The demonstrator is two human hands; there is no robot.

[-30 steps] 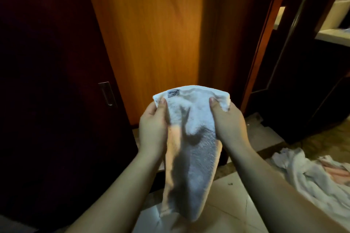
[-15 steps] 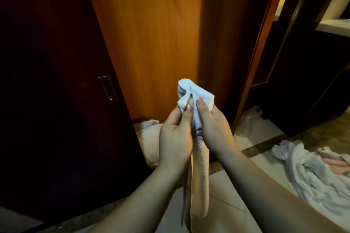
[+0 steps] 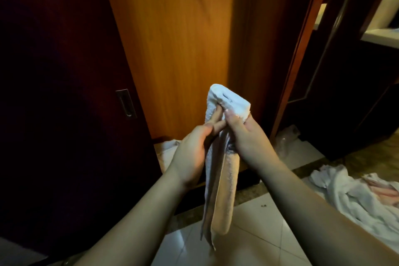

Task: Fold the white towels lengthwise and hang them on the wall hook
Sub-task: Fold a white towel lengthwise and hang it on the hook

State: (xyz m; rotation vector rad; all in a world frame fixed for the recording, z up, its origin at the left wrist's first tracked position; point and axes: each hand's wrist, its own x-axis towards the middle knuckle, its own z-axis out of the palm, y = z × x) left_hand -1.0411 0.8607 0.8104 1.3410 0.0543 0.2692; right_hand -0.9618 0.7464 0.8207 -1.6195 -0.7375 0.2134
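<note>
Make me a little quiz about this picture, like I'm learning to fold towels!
1. True or false: the folded white terry towel lies flat on the floor.
2. Which hand's thumb presses the towel's top: A) left hand B) right hand?
3. Fill in: a crumpled pile of white cloth lies on the pale tiled ____.

Key: 1. False, it hangs from both hands. 2. B. 3. floor.

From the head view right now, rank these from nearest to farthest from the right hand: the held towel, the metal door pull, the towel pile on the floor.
1. Held towel: pinched in the right hand.
2. Metal door pull: on the dark door, to the left.
3. Towel pile: lower right on the floor; image spacing only, depth unclear.
</note>
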